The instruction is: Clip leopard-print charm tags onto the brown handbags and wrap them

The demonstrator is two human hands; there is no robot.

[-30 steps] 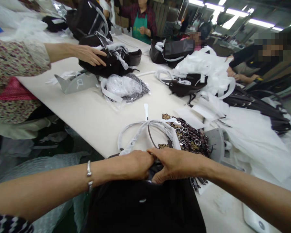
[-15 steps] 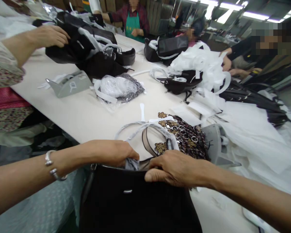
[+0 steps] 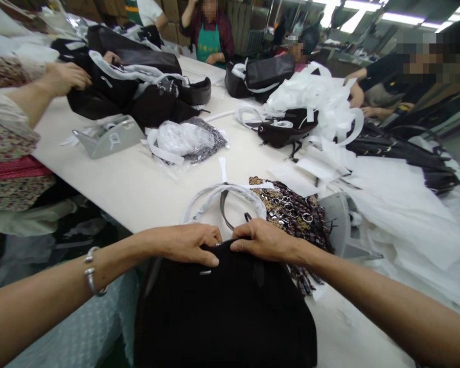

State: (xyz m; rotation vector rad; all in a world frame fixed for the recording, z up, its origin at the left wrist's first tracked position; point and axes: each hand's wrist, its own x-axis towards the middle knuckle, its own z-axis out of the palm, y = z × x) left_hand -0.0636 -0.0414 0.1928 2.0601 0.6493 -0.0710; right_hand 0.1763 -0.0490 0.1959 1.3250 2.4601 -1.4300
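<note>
A black handbag [image 3: 226,312] stands upright at the bottom centre, its wrapped handles [image 3: 203,202] rising behind the top edge. My left hand [image 3: 193,244] grips that edge left of centre, thumb on the front face above a small metal plate. Close beside it, my right hand [image 3: 258,240] pinches the same edge between thumb and fingers. The inside of the bag is hidden. Just behind and to the right lies a pile of patterned straps with metal rings and leopard-print pieces [image 3: 291,209].
Grey tape dispensers stand at right [image 3: 341,225] and left [image 3: 113,137]. A plastic-wrapped bundle [image 3: 186,140], black bags [image 3: 138,82] and white wrapping [image 3: 314,97] lie farther back. Co-workers stand around the table; one person's hand [image 3: 67,77] touches a bag at left.
My hands have come closer together on the bag's top edge, and my left hand is out of the opening. The grey material inside is no longer visible. The co-worker's hand at left has shifted left.
</note>
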